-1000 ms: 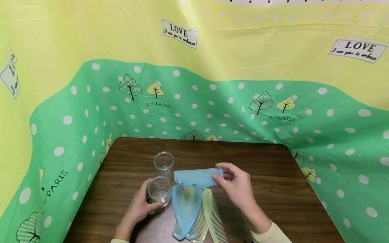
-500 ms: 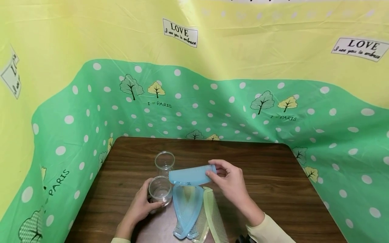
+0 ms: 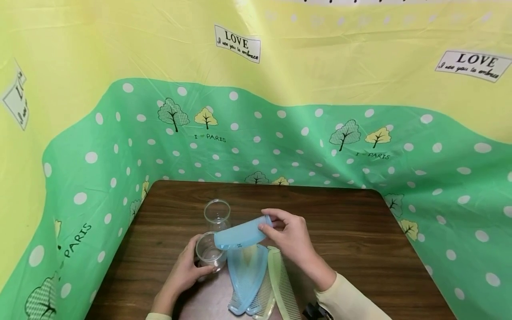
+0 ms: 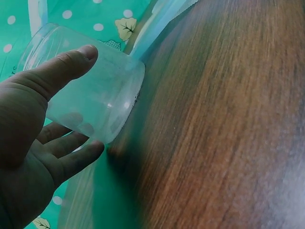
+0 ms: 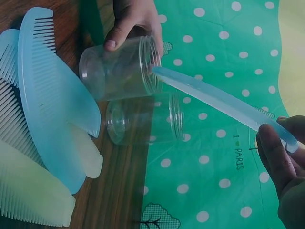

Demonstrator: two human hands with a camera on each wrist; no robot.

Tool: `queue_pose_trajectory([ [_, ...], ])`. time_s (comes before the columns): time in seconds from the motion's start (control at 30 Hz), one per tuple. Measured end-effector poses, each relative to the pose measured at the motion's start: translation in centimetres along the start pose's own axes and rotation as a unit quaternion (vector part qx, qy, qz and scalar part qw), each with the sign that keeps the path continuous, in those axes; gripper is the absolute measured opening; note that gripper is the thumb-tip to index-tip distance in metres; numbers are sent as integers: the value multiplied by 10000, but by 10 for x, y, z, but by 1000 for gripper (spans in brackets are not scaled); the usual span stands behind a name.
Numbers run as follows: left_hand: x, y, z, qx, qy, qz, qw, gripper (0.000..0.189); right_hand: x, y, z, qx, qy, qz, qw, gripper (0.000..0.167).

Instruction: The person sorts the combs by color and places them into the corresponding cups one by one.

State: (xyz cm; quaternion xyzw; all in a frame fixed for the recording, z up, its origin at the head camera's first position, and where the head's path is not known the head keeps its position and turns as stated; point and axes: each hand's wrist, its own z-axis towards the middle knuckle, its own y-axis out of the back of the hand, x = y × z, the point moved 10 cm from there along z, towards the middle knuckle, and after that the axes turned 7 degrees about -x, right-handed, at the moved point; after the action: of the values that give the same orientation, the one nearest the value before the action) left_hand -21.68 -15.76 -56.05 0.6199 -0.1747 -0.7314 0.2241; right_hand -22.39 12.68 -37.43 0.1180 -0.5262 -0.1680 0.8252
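My left hand (image 3: 184, 270) grips a clear plastic jar (image 3: 209, 257) that stands on the table, thumb on the near side and fingers round the far side in the left wrist view. My right hand (image 3: 291, 234) pinches one end of a blue comb (image 3: 242, 234) between thumb and fingers, teeth facing away from me. The comb's free end tilts down and reaches the mouth of the held jar; in the right wrist view its tip (image 5: 158, 71) overlaps the jar's rim. A second clear jar (image 3: 217, 211) stands just behind the first.
Right of the jars, blue combs (image 3: 249, 275) and green combs (image 3: 283, 282) lie overlapping on the brown wooden table (image 3: 340, 258). A dotted green and yellow curtain (image 3: 280, 133) surrounds the table's back and sides. A small black object (image 3: 317, 311) shows beside my right sleeve.
My right hand has moved left with the blue comb, whose free end has dropped from beside the rear jar to the held jar's mouth. The left hand has stayed in place.
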Motion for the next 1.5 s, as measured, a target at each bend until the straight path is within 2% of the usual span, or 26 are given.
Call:
queue_pose_trajectory([
  [0.3, 0, 1, 0, 24, -15, 69, 10000, 99, -5, -20, -1, 327, -318, 207, 9987, 31],
  [0.6, -1, -1, -1, -70, -51, 17, 10000, 100, -4, -31, 8, 488, -111, 134, 9987, 27],
  [0.93, -2, -1, -2, -51, -3, 13, 10000, 100, 4, -54, 12, 941, -3, 226, 9953, 26],
  [1.1, -2, 0, -2, -23, -6, -21, 10000, 99, 9, -63, 11, 1037, 159, 27, 9945, 26],
  [1.4, 0, 0, 0, 63, 215, -63, 9997, 100, 3, -78, 16, 1396, -69, -151, 9901, 28],
  [1.5, 0, -1, -1, 69, 161, -26, 9998, 101, 0, -83, 17, 1494, -135, -181, 9885, 29],
])
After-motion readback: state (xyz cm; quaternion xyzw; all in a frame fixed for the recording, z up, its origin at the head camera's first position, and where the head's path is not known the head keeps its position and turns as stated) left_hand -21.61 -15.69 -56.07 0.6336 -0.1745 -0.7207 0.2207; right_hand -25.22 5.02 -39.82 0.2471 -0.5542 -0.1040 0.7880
